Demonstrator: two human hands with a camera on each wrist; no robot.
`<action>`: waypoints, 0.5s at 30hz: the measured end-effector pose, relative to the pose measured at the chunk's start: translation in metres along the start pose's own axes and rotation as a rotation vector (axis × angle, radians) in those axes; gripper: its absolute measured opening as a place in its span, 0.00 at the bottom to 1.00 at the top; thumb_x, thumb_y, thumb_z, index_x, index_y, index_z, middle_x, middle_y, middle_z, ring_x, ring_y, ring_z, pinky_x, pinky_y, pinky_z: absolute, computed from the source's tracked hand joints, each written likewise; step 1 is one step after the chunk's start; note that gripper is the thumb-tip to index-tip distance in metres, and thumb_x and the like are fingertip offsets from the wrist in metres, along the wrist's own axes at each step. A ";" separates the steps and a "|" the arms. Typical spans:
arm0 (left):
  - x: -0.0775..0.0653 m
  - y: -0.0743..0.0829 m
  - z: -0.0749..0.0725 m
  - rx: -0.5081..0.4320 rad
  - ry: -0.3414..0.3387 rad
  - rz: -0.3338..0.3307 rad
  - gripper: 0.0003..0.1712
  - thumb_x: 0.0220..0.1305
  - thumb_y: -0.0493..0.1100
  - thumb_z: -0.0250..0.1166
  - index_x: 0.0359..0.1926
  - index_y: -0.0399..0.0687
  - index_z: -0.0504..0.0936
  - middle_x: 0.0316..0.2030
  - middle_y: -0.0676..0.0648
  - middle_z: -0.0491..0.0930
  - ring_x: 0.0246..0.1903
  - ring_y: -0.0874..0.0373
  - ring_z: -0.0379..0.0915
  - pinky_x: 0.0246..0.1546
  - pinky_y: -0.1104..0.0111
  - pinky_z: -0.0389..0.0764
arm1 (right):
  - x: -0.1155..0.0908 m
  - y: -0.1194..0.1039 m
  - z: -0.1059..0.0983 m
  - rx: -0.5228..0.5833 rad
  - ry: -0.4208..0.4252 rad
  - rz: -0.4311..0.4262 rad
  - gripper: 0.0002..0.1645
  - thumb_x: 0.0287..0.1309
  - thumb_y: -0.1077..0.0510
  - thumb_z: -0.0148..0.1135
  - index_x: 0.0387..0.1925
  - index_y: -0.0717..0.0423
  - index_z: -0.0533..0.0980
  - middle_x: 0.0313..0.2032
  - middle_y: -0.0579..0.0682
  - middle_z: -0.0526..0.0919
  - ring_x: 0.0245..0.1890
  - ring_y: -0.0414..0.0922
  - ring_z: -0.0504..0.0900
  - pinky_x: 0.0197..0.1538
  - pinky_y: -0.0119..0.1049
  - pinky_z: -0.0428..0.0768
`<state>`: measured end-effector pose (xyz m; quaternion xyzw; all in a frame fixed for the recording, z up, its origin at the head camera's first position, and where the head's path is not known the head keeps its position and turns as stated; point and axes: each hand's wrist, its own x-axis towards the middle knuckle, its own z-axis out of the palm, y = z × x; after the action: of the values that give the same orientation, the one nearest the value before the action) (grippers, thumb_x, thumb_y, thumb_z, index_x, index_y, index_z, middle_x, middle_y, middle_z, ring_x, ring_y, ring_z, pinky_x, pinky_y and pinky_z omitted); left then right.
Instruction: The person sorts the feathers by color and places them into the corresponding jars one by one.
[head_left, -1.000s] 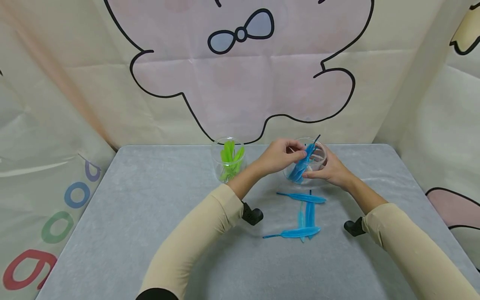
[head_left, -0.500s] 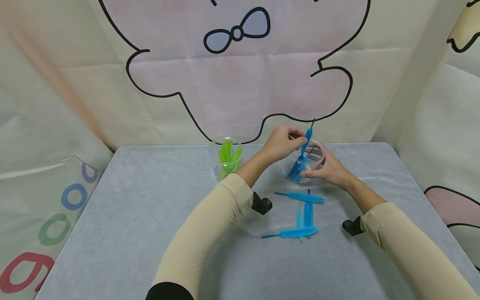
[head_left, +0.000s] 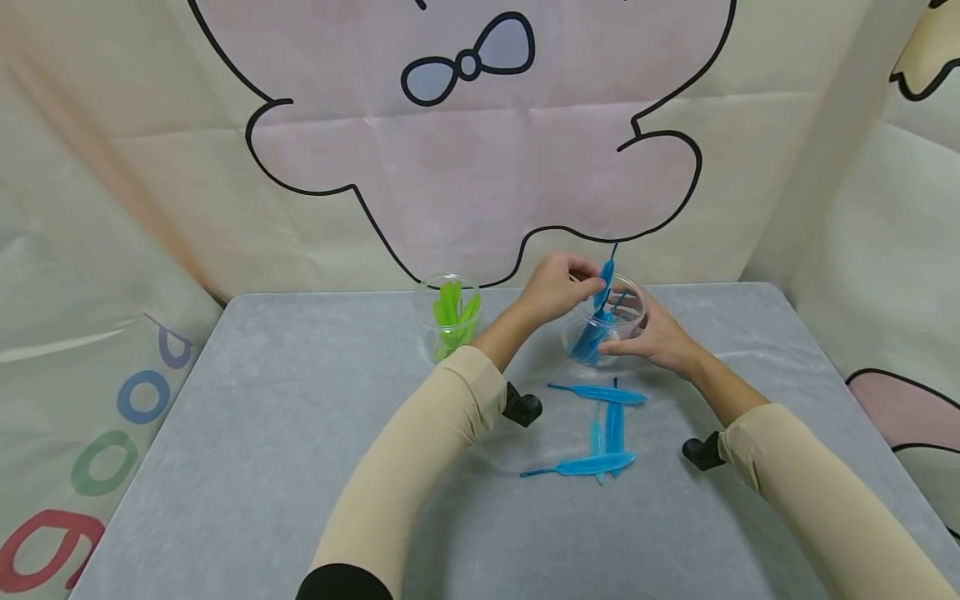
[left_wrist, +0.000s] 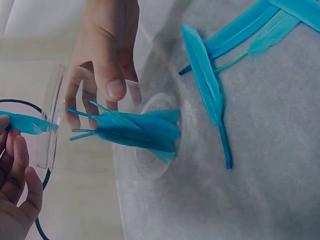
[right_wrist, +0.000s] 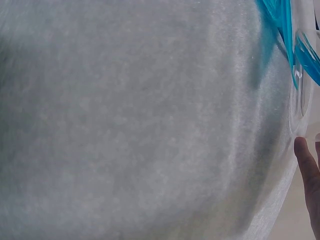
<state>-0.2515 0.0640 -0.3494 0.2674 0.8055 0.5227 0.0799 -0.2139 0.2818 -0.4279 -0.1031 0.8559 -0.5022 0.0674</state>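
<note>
My left hand [head_left: 557,292] pinches a blue feather [head_left: 607,273] between thumb and fingers at the mouth of a clear plastic cup [head_left: 624,328]. The feather's lower end reaches into the cup opening in the left wrist view. Several more blue feathers [left_wrist: 140,131] lean inside the cup, quills toward the mouth. With its thumb in front and fingers behind, my right hand [head_left: 662,340] holds the cup from the right side. Below the cup, two near-vertical blue feathers lie crossed by an upper blue feather [head_left: 600,393] and a lower blue feather [head_left: 596,464].
A second clear cup [head_left: 429,337] with bright green feathers [head_left: 453,315] inside stands to the left, near the back edge of the grey-covered table [head_left: 300,433]. Behind the table hangs a printed backdrop [head_left: 480,167]. Black wrist mounts [head_left: 522,406] stick out below both sleeves.
My left hand has risen from among the cup's feathers, drawing one blue feather up to the rim, then shifted slightly left. My right hand stays on the cup.
</note>
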 end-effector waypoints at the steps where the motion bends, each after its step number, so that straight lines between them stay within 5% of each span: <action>1: 0.000 -0.001 0.000 0.011 0.001 -0.001 0.09 0.68 0.40 0.65 0.43 0.39 0.86 0.35 0.48 0.84 0.34 0.59 0.78 0.33 0.74 0.78 | 0.000 0.000 0.000 -0.002 0.000 -0.001 0.52 0.51 0.61 0.77 0.72 0.50 0.56 0.69 0.55 0.64 0.68 0.55 0.65 0.59 0.47 0.75; 5: -0.001 -0.006 0.000 0.049 -0.001 -0.009 0.09 0.68 0.40 0.66 0.43 0.39 0.87 0.36 0.47 0.85 0.37 0.57 0.78 0.35 0.74 0.77 | 0.001 0.000 0.000 -0.005 0.001 -0.004 0.51 0.51 0.61 0.77 0.70 0.50 0.57 0.68 0.54 0.65 0.67 0.53 0.67 0.51 0.30 0.76; 15: -0.005 -0.016 -0.002 0.121 -0.030 0.020 0.07 0.66 0.39 0.68 0.39 0.40 0.89 0.31 0.49 0.83 0.33 0.57 0.74 0.30 0.74 0.74 | 0.000 0.000 0.000 -0.036 0.009 -0.002 0.51 0.51 0.60 0.77 0.71 0.51 0.57 0.68 0.55 0.65 0.65 0.54 0.69 0.51 0.33 0.77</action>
<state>-0.2538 0.0552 -0.3638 0.2877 0.8317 0.4696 0.0705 -0.2138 0.2818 -0.4276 -0.1028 0.8650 -0.4872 0.0613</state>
